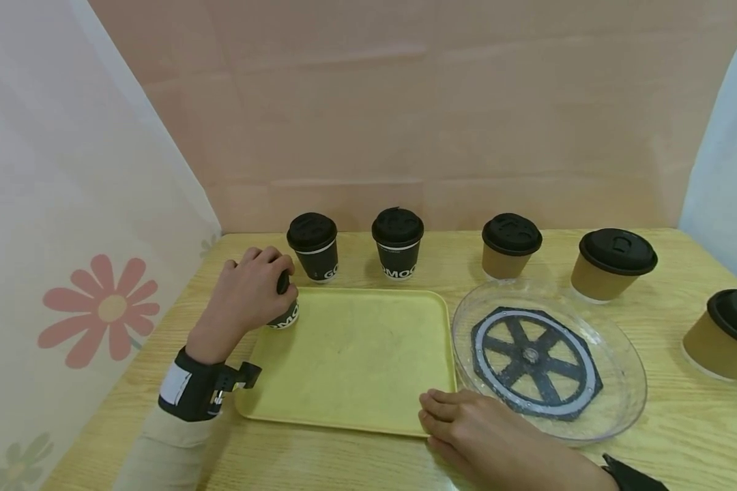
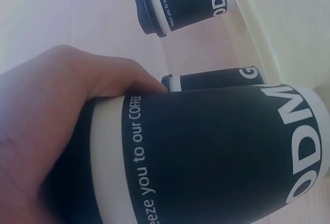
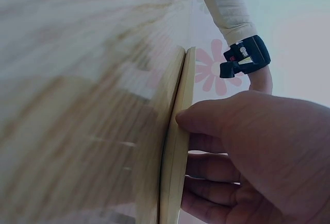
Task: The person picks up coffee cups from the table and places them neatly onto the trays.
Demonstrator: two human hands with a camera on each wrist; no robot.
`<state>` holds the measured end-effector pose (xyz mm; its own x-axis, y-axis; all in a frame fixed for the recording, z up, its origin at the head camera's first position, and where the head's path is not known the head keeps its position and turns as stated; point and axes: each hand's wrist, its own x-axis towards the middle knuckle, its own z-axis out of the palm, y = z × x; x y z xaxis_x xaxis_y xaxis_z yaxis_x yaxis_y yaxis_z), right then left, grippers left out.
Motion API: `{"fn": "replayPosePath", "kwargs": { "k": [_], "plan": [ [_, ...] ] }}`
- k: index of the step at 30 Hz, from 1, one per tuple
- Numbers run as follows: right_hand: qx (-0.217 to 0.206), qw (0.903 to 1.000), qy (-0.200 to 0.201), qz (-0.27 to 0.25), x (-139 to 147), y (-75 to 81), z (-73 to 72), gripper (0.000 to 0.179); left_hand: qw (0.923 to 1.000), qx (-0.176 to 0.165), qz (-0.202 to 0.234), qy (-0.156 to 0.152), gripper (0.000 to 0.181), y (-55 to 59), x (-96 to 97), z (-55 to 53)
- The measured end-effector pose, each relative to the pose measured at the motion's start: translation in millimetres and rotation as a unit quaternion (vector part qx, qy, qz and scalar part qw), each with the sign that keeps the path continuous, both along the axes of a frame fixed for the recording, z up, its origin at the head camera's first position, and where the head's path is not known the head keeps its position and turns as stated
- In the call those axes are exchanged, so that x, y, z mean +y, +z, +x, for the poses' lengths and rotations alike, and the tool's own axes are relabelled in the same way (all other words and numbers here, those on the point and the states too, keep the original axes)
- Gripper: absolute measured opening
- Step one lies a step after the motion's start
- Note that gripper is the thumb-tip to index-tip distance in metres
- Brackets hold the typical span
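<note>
In the head view, my left hand grips a black paper coffee cup from above, near its black lid, at the tray's back left corner. The left wrist view shows the cup close up, with white lettering and my thumb along its upper part. Whether its base touches the tray cannot be told. My right hand holds the front right corner of a yellow tray. In the right wrist view, the thumb presses the tray's outer rim while the other fingers reach over its inner side.
Behind the tray stand two more lidded black cups, one at left and another beside it. A clear round dish with a dark wheel-patterned centre adjoins the tray's right side. Brown lidded cups stand around the dish.
</note>
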<state>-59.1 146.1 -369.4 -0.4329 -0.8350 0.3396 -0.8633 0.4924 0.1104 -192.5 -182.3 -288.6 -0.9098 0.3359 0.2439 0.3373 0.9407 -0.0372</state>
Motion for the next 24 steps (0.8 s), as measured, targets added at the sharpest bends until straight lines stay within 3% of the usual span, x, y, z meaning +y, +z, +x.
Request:
{"fn": "replayPosePath", "kwargs": {
  "k": [5, 11, 21, 24],
  "plan": [
    [0.004, 1.0, 0.001, 0.0, 0.3, 1.0, 0.7, 0.025, 0.9999, -0.014, -0.003, -0.002, 0.023, -5.1, 4.4, -2.1],
    [-0.049, 0.9985, -0.022, -0.003, 0.0, 2.9, 2.1, 0.024, 0.9998, -0.019, -0.006, 0.001, 0.023, -8.9, 7.9, -3.8],
    [-0.065, 0.9973, -0.031, -0.008, 0.2, 3.7, 2.7, 0.023, 0.9997, -0.016, -0.016, -0.001, 0.025, -9.6, 8.9, -4.4],
    [-0.089, 0.9954, -0.034, -0.002, 0.7, 3.8, 3.0, 0.025, 0.9996, -0.014, -0.021, -0.011, 0.023, -10.3, 9.5, -4.2]
  ]
}}
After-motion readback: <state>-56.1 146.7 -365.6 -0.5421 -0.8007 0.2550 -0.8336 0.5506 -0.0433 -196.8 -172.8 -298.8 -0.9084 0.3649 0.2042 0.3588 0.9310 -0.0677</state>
